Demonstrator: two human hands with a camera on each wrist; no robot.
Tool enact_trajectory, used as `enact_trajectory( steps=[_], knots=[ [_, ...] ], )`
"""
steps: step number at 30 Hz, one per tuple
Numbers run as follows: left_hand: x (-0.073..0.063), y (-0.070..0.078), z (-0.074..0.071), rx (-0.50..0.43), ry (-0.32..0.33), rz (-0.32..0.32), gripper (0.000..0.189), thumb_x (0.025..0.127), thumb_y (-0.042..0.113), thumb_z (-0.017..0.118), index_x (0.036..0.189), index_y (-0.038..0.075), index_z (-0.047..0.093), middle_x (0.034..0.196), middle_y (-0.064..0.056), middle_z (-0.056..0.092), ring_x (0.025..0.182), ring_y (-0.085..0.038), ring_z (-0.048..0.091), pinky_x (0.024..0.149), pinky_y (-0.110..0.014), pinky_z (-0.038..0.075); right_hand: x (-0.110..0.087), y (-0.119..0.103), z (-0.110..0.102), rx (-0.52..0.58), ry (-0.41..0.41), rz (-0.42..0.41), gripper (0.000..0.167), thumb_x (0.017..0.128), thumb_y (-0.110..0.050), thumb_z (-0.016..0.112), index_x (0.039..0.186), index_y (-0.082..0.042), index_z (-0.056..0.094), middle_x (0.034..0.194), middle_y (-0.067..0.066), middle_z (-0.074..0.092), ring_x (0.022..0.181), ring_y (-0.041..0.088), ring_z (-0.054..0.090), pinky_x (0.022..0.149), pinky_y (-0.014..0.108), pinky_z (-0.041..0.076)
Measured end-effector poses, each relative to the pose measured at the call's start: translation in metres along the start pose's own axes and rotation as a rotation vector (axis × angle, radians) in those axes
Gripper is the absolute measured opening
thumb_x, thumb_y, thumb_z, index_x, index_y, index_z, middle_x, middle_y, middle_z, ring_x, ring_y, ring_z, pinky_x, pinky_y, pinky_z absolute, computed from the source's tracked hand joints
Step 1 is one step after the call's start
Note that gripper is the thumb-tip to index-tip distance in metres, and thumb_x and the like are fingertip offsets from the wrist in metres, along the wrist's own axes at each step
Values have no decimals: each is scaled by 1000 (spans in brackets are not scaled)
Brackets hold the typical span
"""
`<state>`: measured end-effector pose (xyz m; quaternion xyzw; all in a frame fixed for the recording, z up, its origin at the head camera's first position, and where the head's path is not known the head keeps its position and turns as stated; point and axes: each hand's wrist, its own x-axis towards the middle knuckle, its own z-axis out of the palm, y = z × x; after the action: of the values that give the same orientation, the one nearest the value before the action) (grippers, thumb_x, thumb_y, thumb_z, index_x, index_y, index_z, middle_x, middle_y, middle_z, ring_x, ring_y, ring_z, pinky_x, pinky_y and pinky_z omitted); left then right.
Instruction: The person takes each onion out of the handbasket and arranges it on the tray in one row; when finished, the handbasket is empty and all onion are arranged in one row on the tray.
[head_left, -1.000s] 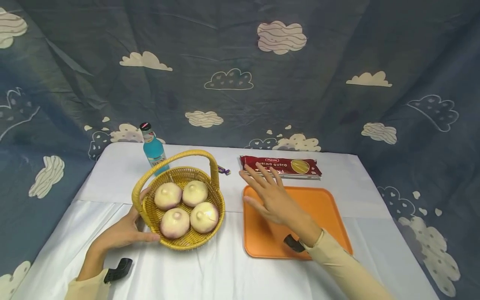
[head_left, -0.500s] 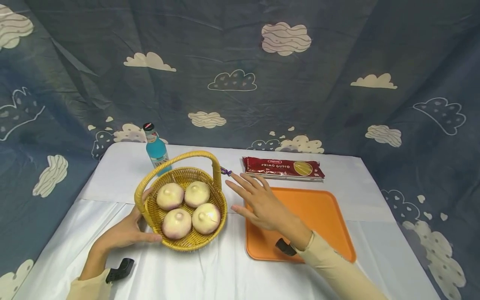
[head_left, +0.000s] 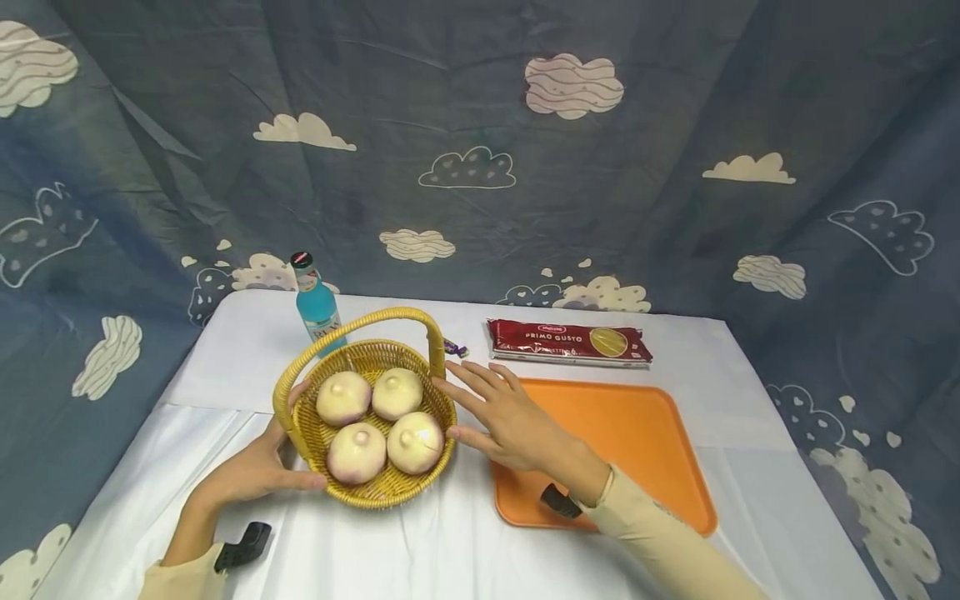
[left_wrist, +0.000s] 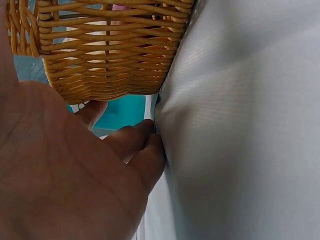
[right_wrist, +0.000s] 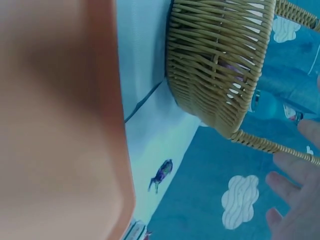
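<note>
A yellow wicker basket (head_left: pixel 378 497) with an arched handle stands on the white cloth at left centre. Inside lie several round, cream-coloured vegetables (head_left: pixel 357 452) with purplish sides; they look like turnips. My left hand (head_left: pixel 247 477) spreads around the basket's left side, thumb at the front and fingers partly hidden behind; in the left wrist view the palm (left_wrist: pixel 75 165) stands apart from the weave. My right hand (head_left: pixel 513 427) reaches over the left part of the orange tray (head_left: pixel 622 433). Its fingers are extended beside the basket's right rim, and contact cannot be told.
A bottle of blue drink (head_left: pixel 318 308) stands behind the basket. A small purple wrapped candy (head_left: pixel 456 348) lies to the right of the handle. Behind the tray is a dark red spaghetti packet (head_left: pixel 570 342). A dark cloth with clouds (head_left: pixel 480 233) hangs behind the table.
My right hand has moved left from above the tray to the basket's right side. The left hand and basket stay in place; the whole view has shifted slightly.
</note>
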<state>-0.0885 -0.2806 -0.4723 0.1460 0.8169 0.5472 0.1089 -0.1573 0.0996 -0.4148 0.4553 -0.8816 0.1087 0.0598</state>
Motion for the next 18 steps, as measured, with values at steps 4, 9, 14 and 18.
enact_trajectory(
  steps=[4,9,14,18],
  knots=[
    [0,0,1,5,5,5,133,69,11,91,162,26,-3,167,-23,-1,150,-52,-6,110,-79,0,0,-2,2,0,29,-11,64,104,-62,22,160,-30,25,164,5,29,148,25,32,119,54,27],
    [1,-1,1,11,4,5,133,70,12,91,161,28,-3,167,-22,-1,150,-52,-6,109,-79,1,-1,-5,3,-8,94,-64,62,105,-59,29,157,-25,34,156,9,42,140,26,43,116,50,35],
    [1,-1,1,13,2,9,132,70,11,91,161,28,-3,167,-21,-3,150,-52,-5,109,-79,2,4,-10,4,7,120,-140,59,106,-53,37,156,-23,36,152,10,46,139,25,45,115,47,37],
    [2,-2,-1,13,7,9,132,70,12,91,161,28,-3,167,-19,1,151,-48,-3,111,-77,2,10,-14,6,14,113,-179,58,106,-53,37,155,-21,39,151,11,47,139,25,45,116,45,36]
  ],
)
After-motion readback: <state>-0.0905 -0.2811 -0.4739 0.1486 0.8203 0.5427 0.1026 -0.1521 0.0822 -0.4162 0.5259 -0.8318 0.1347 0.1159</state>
